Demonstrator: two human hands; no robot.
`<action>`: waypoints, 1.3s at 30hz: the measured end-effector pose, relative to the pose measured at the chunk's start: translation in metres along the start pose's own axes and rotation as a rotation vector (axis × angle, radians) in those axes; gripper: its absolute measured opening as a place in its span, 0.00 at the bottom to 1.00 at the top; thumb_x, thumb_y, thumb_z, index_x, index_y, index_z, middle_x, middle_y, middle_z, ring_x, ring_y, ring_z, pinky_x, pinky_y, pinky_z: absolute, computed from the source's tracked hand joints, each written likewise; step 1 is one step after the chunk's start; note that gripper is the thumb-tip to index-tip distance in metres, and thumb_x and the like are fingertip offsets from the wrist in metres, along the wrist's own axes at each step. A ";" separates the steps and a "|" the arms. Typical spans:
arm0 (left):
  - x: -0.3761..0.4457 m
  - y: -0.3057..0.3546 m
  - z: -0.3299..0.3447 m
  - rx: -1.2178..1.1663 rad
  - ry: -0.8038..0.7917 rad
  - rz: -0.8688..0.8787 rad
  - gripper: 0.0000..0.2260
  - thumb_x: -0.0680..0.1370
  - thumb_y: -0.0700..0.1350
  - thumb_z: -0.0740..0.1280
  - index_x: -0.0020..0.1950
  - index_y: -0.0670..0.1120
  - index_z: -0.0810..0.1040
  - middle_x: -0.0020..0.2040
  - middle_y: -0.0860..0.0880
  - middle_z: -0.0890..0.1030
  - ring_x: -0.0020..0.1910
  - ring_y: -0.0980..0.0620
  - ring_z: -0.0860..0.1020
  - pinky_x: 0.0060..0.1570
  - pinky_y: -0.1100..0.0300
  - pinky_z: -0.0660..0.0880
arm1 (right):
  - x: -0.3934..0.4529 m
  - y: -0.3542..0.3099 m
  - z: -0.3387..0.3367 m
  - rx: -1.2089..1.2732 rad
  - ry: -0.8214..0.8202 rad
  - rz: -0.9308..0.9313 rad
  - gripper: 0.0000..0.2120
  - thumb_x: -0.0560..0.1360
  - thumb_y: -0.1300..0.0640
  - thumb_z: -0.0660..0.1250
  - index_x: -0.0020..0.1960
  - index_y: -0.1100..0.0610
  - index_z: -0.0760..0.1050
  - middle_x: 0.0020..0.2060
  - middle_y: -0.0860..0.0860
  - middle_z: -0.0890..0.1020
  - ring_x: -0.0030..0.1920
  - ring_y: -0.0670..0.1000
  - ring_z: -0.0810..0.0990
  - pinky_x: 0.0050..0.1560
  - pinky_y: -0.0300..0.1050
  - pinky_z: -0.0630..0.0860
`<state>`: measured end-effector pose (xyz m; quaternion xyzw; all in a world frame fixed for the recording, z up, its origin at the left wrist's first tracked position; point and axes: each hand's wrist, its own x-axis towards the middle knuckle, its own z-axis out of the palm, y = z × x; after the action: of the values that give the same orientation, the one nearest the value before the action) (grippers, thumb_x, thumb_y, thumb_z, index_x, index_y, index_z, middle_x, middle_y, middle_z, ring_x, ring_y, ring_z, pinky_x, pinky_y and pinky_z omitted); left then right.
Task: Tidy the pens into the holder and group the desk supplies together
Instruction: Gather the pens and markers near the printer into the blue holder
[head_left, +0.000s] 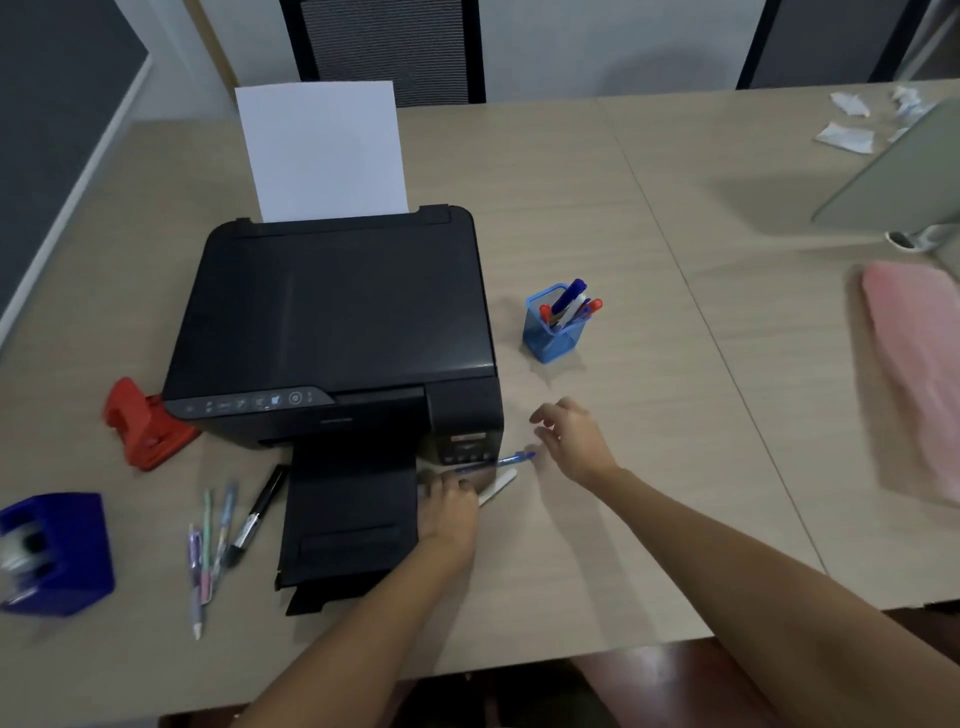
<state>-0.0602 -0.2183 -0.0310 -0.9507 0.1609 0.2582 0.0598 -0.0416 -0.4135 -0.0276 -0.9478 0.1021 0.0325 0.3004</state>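
- Landmark: black printer (332, 322) on the beige desk (597, 218), its output tray (348, 525) extended toward the viewer.
- Nearest, left of the output tray: four loose pens (208, 545) in a rough fan, three pastel-barrelled ones plus one black marker (258, 514) angled toward the printer's front.
- Further left of the printer: dark blue tape dispenser (57, 551); red hole punch (143, 426) touching the printer's front-left corner.
- Left hand (447, 506) at the right edge of the output tray, palm down, fingers curled together; a white pen (497, 487) emerges from under them, pointing away to the right. Grip or mere contact: cannot tell (motion blur).
- Blue pen (501, 461) lies just off the printer's front-right corner, just beyond the white pen, nearly parallel to it.
- Right hand (569, 441) right of that corner, fingers spread and slightly bent, holding nothing; the blue pen's far tip sits just beside its thumb side, contact unclear.
- Right of the printer, mid-depth: blue mesh holder (551, 332), upright, with blue, red and white pens leaning right inside.
- Behind: white paper sheet (322, 150) standing in the printer's rear feed.
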 end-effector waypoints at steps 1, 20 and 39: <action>-0.007 -0.001 0.000 -0.014 -0.033 0.006 0.18 0.79 0.37 0.58 0.69 0.40 0.71 0.67 0.41 0.72 0.67 0.41 0.70 0.64 0.50 0.71 | -0.004 -0.001 0.009 -0.012 -0.081 0.028 0.10 0.76 0.60 0.67 0.57 0.56 0.80 0.50 0.57 0.77 0.47 0.56 0.79 0.51 0.43 0.74; -0.026 -0.002 -0.239 -0.504 0.538 0.245 0.06 0.76 0.41 0.68 0.51 0.41 0.82 0.46 0.41 0.82 0.42 0.44 0.80 0.43 0.51 0.79 | -0.012 0.047 -0.100 0.207 0.375 0.219 0.04 0.77 0.62 0.65 0.50 0.62 0.76 0.35 0.54 0.80 0.36 0.54 0.76 0.39 0.41 0.68; 0.167 0.084 -0.235 -0.239 0.139 0.117 0.08 0.74 0.33 0.65 0.50 0.36 0.81 0.51 0.39 0.83 0.49 0.41 0.81 0.50 0.52 0.77 | 0.139 0.009 -0.121 -0.353 -0.100 -0.178 0.12 0.76 0.61 0.63 0.55 0.61 0.82 0.52 0.59 0.77 0.53 0.59 0.77 0.52 0.49 0.74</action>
<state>0.1581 -0.3895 0.0828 -0.9556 0.1880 0.2121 -0.0804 0.0920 -0.5145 0.0495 -0.9882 -0.0044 0.0701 0.1359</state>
